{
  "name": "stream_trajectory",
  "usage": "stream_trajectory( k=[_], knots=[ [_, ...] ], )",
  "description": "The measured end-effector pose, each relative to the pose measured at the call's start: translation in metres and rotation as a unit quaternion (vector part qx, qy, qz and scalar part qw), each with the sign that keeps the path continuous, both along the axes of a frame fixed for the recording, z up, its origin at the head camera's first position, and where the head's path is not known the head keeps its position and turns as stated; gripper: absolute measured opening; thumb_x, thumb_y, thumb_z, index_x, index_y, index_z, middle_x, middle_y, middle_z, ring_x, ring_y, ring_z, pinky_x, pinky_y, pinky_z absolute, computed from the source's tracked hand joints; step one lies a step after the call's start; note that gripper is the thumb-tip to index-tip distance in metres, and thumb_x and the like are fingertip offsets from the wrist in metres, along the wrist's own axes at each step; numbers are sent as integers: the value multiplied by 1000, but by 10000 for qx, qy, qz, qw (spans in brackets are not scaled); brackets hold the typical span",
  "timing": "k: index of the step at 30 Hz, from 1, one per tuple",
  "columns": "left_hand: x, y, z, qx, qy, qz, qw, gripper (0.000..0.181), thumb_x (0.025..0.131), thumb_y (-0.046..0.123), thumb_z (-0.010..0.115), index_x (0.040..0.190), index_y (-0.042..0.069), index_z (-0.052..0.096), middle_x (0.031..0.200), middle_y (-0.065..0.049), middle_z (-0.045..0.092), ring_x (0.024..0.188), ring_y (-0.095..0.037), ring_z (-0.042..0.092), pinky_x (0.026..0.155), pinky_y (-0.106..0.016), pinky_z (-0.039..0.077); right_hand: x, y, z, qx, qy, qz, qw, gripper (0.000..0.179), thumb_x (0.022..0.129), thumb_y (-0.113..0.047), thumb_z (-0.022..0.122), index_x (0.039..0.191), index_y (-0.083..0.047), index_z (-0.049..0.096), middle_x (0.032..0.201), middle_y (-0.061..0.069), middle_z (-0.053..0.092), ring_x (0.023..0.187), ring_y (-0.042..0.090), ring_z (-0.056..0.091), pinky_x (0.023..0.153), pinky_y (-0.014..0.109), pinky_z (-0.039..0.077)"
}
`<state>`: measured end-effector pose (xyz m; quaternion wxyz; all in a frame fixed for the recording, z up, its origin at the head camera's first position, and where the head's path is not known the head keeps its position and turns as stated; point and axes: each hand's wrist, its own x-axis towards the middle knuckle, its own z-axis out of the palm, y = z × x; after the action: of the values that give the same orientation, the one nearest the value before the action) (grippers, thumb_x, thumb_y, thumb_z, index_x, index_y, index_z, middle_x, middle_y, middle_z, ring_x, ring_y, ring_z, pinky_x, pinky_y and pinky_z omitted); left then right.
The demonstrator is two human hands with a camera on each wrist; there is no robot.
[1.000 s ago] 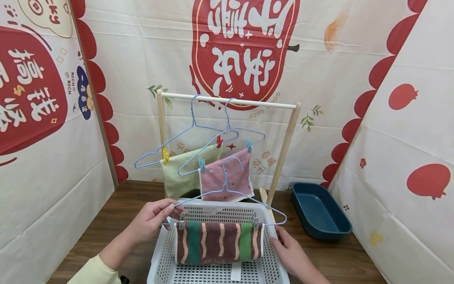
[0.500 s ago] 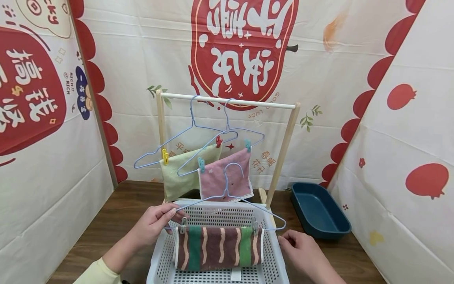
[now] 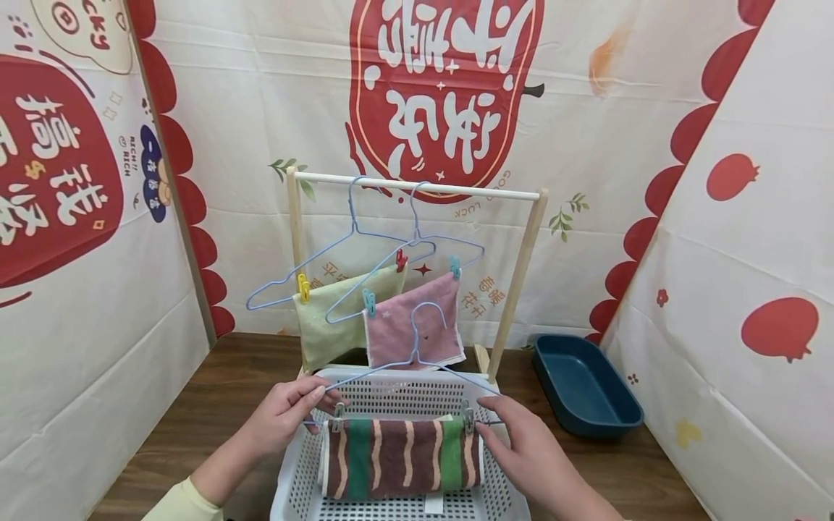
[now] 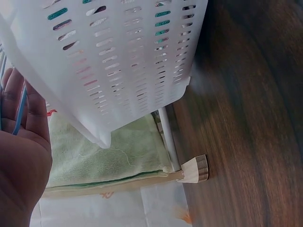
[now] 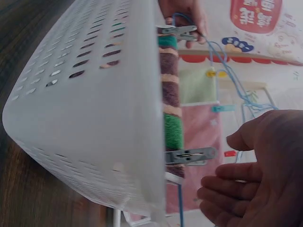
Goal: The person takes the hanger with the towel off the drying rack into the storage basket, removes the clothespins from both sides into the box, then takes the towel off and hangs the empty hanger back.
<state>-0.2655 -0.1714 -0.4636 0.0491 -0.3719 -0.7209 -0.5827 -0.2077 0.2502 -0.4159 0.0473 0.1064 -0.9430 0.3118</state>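
My left hand (image 3: 287,412) grips the left end of a blue wire hanger (image 3: 415,349), whose wire crosses the fingers in the left wrist view. From its lower bar hangs a brown striped towel (image 3: 391,459) with green bands, held by a grey clothespin (image 3: 338,418) on the left and another grey clothespin (image 5: 191,155) on the right. The towel hangs in the white plastic basket (image 3: 281,481). Beside the right clothespin is my right hand (image 3: 524,445); in the right wrist view its thumb and fingers are spread apart, with a gap to the clothespin.
Behind the basket stands a drying rack (image 3: 521,282). Two blue hangers hang on its rod (image 3: 456,189), carrying a pale green towel (image 3: 326,325) and a pink towel (image 3: 423,325) on coloured clothespins. A dark blue tub (image 3: 586,387) sits at the right on the wooden table (image 3: 195,405).
My right hand drew away from the basket's right side, then came up and in beside the right clothespin. The held hanger and striped towel sank slightly.
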Motion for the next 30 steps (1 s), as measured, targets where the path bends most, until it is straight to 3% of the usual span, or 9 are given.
stream_trajectory(
  k=[4,12,19,25,30],
  knots=[
    [0,-1,0,-1,-28,16,10000,25,116,-2,47,126,-10,69,119,-23,79,102,-18,79,66,-43,68,-8,-7,-4,121,181,218,9995,45,106,-28,78,149,-18,68,151,4,67,143,30,62,116,62,51],
    [0,-2,1,-55,-80,55,9999,27,116,-1,48,127,-2,72,120,-21,79,103,-18,79,65,-42,68,-23,-11,-11,229,316,670,9970,44,110,-24,72,152,-12,65,150,4,68,142,28,63,116,59,51],
    [-3,0,1,-76,-128,28,9999,27,117,1,48,125,1,74,120,-19,80,102,-18,79,63,-42,67,-28,-12,-11,197,63,571,9982,42,110,-20,72,151,-12,66,149,6,69,143,31,62,117,61,49],
    [-6,1,0,-85,-210,-11,9997,26,117,2,48,124,2,74,120,-16,81,102,-18,79,64,-42,67,-29,-8,-9,-61,81,719,9974,36,108,-20,74,143,-13,72,138,4,75,130,27,69,111,59,55],
    [-7,0,-1,-96,-226,-42,9997,27,117,2,48,126,-1,73,120,-17,81,103,-19,79,64,-43,67,-29,-3,-10,-383,-85,901,9952,29,106,-21,77,135,-14,75,120,-4,78,105,15,70,94,42,65]
  ],
)
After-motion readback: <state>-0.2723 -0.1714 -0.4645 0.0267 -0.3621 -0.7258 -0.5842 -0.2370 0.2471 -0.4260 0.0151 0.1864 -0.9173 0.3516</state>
